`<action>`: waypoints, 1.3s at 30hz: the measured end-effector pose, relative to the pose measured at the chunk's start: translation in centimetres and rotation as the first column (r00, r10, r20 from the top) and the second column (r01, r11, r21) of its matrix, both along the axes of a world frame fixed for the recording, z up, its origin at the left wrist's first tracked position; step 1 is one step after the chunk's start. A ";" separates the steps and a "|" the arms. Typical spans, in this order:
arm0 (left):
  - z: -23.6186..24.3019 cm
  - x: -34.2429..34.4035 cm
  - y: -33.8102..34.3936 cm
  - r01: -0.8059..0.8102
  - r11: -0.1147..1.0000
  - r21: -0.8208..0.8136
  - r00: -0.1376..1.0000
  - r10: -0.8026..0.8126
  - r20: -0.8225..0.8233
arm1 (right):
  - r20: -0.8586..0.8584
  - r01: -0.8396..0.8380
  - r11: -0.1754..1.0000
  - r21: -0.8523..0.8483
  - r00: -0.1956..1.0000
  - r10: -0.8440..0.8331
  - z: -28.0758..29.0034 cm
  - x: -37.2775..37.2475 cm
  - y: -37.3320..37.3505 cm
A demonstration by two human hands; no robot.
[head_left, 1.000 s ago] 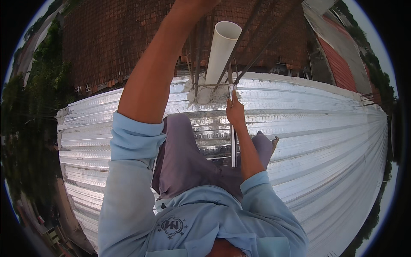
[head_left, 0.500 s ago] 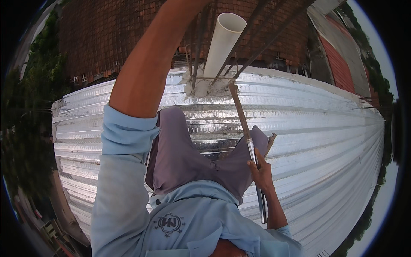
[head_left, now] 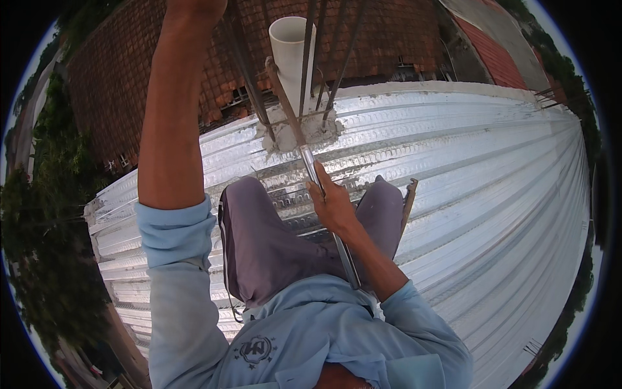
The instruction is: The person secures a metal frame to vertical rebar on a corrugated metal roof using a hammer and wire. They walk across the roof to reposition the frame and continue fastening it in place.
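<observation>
My right hand [head_left: 334, 202] is wrapped round the shiny tube part of a long metal bar [head_left: 308, 159]. The bar's upper part is rusty and slants up to the left, ending in front of a white plastic pipe [head_left: 290, 58]. Its lower end reaches my waist. My left arm stretches far forward, and my left hand [head_left: 197, 6] is at the top edge beside upright steel rods [head_left: 243, 71]. The picture cuts off its fingers, so their grip is hidden. The pipe and rods rise from a rough concrete patch [head_left: 329, 128].
Ribbed, shiny metal sheeting [head_left: 466, 175] spreads under and around my bent legs. Beyond its far edge lies a brown tiled roof [head_left: 136, 71], with a red roof [head_left: 489, 52] to the right. Another rusty bar [head_left: 409, 201] stands by my right knee. Trees [head_left: 45, 220] fill the left.
My right hand has brought the metal bar left and forward, its tip moving from the base of the rods to the pipe's left side. My left arm has swung left. The view has shifted.
</observation>
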State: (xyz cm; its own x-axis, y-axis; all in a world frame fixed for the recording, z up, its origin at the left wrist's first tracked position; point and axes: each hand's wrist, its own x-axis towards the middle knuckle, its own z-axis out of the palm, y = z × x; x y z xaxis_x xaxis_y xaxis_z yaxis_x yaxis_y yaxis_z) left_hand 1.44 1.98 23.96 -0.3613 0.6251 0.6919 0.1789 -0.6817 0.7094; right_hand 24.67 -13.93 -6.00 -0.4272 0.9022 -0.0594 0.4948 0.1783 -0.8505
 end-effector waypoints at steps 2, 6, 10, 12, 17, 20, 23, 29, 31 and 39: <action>-0.8 0.8 0.7 -0.007 1.000 0.021 1.000 0.008 -0.012 | -0.040 0.050 0.996 0.068 0.998 -0.047 -0.5 -2.5 2.7; -0.8 -0.1 0.9 0.033 0.997 0.074 0.998 -0.030 -0.047 | -0.020 0.045 0.980 0.194 0.999 -0.041 -2.8 -7.8 6.9; -0.4 0.5 0.5 0.075 0.997 0.011 0.997 -0.075 -0.017 | 0.294 -0.018 0.993 0.115 0.956 -0.016 -9.8 -9.8 9.0; -0.2 0.0 0.4 0.060 0.998 0.010 0.998 -0.060 -0.023 | 0.260 -0.050 0.995 0.084 0.965 0.026 -9.4 -10.3 9.6; -0.3 -1.2 -0.2 -0.048 0.996 0.078 0.993 0.056 -0.104 | 0.088 -0.037 0.995 0.090 0.996 0.029 -6.2 -10.3 7.3; -0.2 -0.5 0.4 0.070 0.976 0.206 0.995 -0.053 -0.088 | 0.067 -0.012 0.991 0.133 0.998 0.003 -7.8 -10.0 7.1; -0.3 -0.5 1.1 0.034 0.974 0.223 0.992 -0.006 -0.125 | 0.248 -0.042 0.997 0.069 0.969 0.024 -10.0 -9.7 9.6; -0.7 -0.5 1.0 0.042 0.982 0.185 0.997 -0.029 -0.075 | 0.131 -0.013 0.998 0.064 0.991 0.005 -7.6 -9.6 7.5; 0.0 -1.2 -0.6 0.023 0.992 0.126 0.997 -0.013 -0.079 | 0.050 -0.020 0.992 0.126 0.999 0.014 -7.6 -10.7 6.5; -0.2 0.3 0.7 0.422 0.906 0.040 0.886 -0.422 0.191 | -0.010 -0.053 0.998 -0.029 0.999 0.052 -9.8 -6.7 10.5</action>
State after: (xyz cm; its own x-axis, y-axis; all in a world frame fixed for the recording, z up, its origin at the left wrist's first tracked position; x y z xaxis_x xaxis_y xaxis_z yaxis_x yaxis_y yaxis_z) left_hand 1.77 2.67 23.74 -0.1874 0.7495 0.6349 -0.2637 -0.6610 0.7025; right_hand 18.00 -3.42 -15.83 -0.4746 0.8765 -0.0809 0.4773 0.1791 -0.8603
